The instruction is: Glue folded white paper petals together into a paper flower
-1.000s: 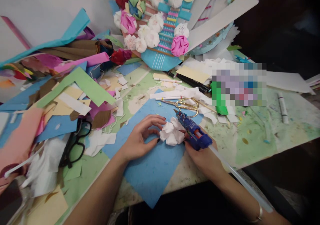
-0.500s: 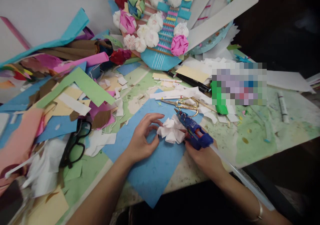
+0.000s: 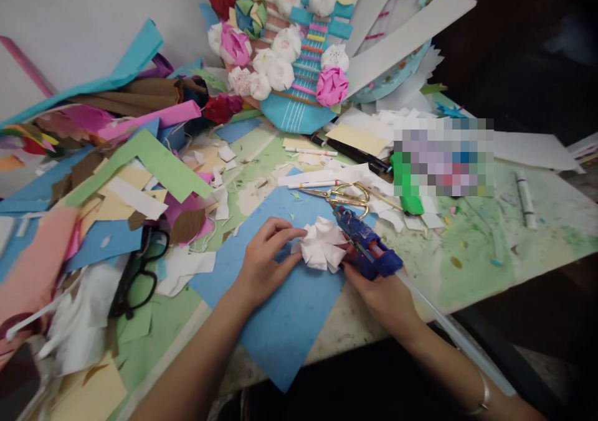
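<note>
In the head view, the white paper flower [image 3: 322, 246] has turned since half a second ago: its petals now open upward and look rounder, where they had spread sideways toward the left grip [image 3: 266, 259]. That suggests a small change of pose, with the flower being handled between both hands. The left grip is loosely curled and partly open, thumb and forefinger at the edge of the petals; whether it pinches one cannot be told. The right grip [image 3: 378, 296] is closed around the blue glue gun [image 3: 369, 250], its fingertips at the flower's right side. The nozzle points up and away, just beside the petals. The flower is over the blue sheet [image 3: 289, 327] on the counter [image 3: 467, 265]; whether it touches the sheet is hidden. The scissors [image 3: 331, 193] lie beyond, as before.

Of containers, none is certain: the pale wrinkled thing [image 3: 79, 321] at far left may be a bag, its contents unreadable.
</note>
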The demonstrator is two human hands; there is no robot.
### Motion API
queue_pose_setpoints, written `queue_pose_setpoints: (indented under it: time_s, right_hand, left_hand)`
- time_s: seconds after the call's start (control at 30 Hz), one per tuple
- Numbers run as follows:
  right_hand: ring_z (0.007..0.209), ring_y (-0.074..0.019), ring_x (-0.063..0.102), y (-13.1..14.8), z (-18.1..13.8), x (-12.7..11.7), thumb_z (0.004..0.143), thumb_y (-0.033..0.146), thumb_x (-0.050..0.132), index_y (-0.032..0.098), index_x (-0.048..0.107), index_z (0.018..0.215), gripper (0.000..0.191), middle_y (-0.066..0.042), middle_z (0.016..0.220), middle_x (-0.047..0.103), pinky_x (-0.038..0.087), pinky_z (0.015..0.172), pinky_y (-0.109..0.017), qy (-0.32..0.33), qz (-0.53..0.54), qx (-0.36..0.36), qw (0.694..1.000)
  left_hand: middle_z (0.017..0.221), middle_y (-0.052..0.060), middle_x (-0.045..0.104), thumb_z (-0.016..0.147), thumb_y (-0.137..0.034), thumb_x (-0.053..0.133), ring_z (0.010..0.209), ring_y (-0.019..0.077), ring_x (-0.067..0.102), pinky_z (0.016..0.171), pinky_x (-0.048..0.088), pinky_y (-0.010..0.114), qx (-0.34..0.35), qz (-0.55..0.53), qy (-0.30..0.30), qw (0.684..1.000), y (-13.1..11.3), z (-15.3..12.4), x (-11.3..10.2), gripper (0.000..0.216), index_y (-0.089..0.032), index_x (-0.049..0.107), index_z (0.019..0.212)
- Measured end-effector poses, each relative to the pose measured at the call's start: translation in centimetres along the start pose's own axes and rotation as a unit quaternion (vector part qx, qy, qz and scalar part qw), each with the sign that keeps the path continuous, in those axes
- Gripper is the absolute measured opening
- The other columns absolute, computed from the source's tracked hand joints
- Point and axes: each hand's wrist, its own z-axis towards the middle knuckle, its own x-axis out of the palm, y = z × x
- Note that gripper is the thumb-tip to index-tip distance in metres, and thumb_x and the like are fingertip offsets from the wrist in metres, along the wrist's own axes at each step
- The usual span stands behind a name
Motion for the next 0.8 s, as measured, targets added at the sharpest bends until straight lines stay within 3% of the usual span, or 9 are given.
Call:
queue_pose_setpoints:
  time_s: [0.13,0.4,0.6,0.8]
  right_hand:
    - [0.078,-0.0202,0.068,0.04,0.06,-0.08,0.077,0.027,0.06,0.023,0.061,0.093,0.017,-0.002,0.085,0.072,0.054,0.072,-0.03,0.009,0.015,0.013,1.0]
    - [0.077,-0.0205,0.067,0.42,0.23,-0.2,0.076,0.031,0.062,0.021,0.063,0.092,0.018,-0.003,0.085,0.071,0.054,0.071,-0.031,0.021,0.025,0.034,0.999]
    - [0.078,-0.0197,0.066,0.38,0.08,-0.15,0.077,0.031,0.064,0.022,0.061,0.087,0.014,-0.002,0.084,0.071,0.053,0.07,-0.03,0.026,0.013,0.027,0.999]
    - [0.077,-0.0193,0.067,0.52,0.11,-0.16,0.077,0.031,0.064,0.021,0.062,0.088,0.015,-0.002,0.084,0.071,0.054,0.069,-0.029,0.023,0.019,0.022,0.999]
  left_hand:
    - [0.083,0.003,0.061,0.079,-0.015,0.072,0.081,0.0164,0.059,0.073,0.049,0.028,0.012,0.002,0.036,0.999,0.55,-0.06,-0.03,0.027,-0.017,0.065,0.105]
    - [0.086,0.006,0.069,0.071,-0.027,0.079,0.084,0.0193,0.061,0.075,0.049,0.03,0.015,-0.022,0.069,0.997,1.08,-0.02,-0.48,0.037,-0.015,0.068,0.104]
    - [0.094,0.007,0.071,0.076,-0.024,0.075,0.087,0.018,0.065,0.078,0.051,0.028,-0.003,-0.05,0.079,0.996,0.71,-0.04,-0.45,0.029,-0.017,0.069,0.103]
    - [0.091,0.004,0.071,0.08,-0.023,0.072,0.075,0.0127,0.064,0.071,0.051,0.023,-0.05,-0.07,0.089,0.992,0.23,0.07,-0.54,0.027,-0.018,0.068,0.106]
